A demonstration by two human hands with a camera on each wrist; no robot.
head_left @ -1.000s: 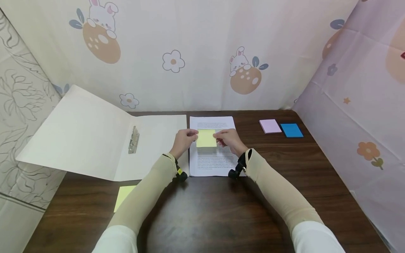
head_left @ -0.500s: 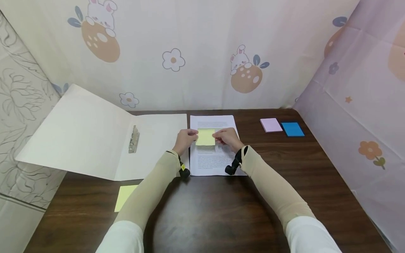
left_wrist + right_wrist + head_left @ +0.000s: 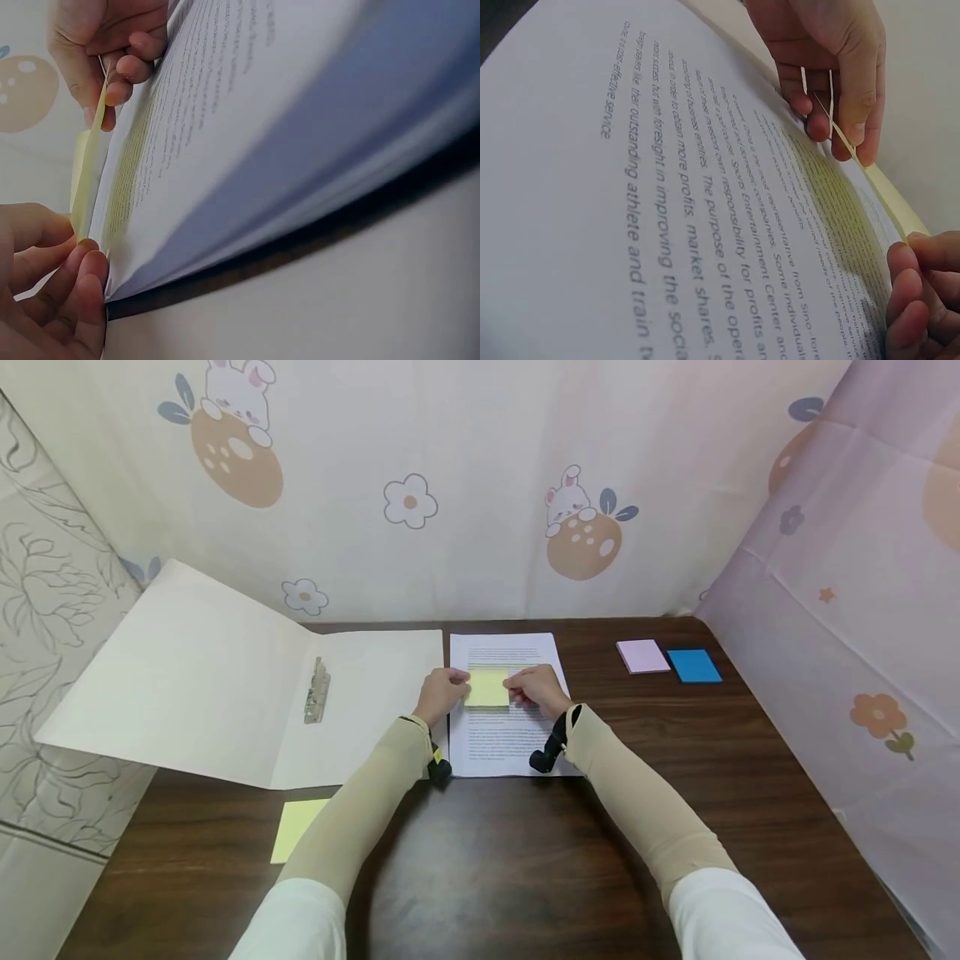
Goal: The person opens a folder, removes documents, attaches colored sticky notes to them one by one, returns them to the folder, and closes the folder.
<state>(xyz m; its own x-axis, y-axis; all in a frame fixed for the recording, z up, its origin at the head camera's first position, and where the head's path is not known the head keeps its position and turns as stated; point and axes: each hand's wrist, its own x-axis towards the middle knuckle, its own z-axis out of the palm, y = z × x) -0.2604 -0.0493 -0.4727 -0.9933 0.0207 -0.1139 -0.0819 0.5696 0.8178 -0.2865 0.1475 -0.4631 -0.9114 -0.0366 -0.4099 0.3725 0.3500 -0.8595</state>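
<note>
A yellow sticky note [image 3: 487, 689] is stretched between both hands above the upper part of a stack of printed paper [image 3: 498, 747]. My left hand [image 3: 442, 693] pinches its left edge between thumb and fingers. At the opposite edge, my right hand [image 3: 540, 687] pinches the note the same way. The left wrist view has the note [image 3: 91, 157] tilted and close to the page, with a yellow tint on the printed lines below it. From the right wrist, the note [image 3: 891, 195] appears nearly edge-on; whether it touches the paper, I cannot tell.
An open white folder [image 3: 367, 693] with a metal clip [image 3: 317, 691] lies left of the paper. Pink [image 3: 642, 657] and blue [image 3: 694, 666] sticky pads sit at the back right. Another yellow pad or note [image 3: 296, 827] is partly behind the left forearm. Patterned cloth encloses the table.
Both hands keep their pinch on the sticky note. The right hand and forearm have shifted slightly left, and the left forearm slightly right. The note seems a little lower over the page.
</note>
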